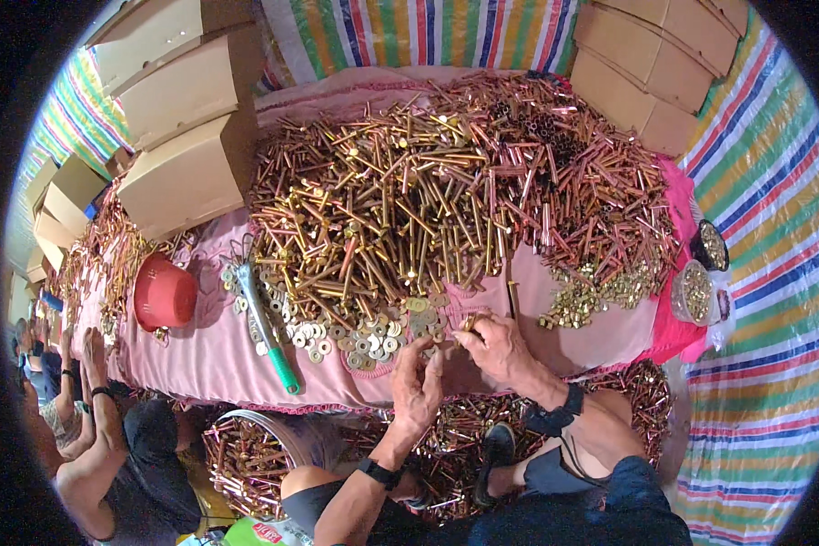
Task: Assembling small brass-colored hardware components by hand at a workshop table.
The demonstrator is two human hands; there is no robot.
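Note:
My right hand (499, 353) is closed, its thumb and forefinger pinching a small brass-coloured piece (469, 321) too small to name surely. Just beside it my left hand (417, 387) has its fingers bent, thumb and forefinger close together; whatever lies between them is hidden. Flat metal washers (373, 341) spread over the pink cloth in front of my left fingertips. Beyond both hands rises a large heap of long brass-coloured bolts (382, 209). One long bolt (512, 289) lies apart on the cloth, just above my right hand. Small brass-coloured nuts (601, 293) are piled farther right.
Left of the washers lie a green-handled tool (278, 350) and a red plastic bowl (166, 291). Cardboard boxes (177, 173) stack at both back corners. Clear tubs (692, 291) stand right. More bolts fill a white bucket (246, 460) below; another person's hands (96, 364) show far left.

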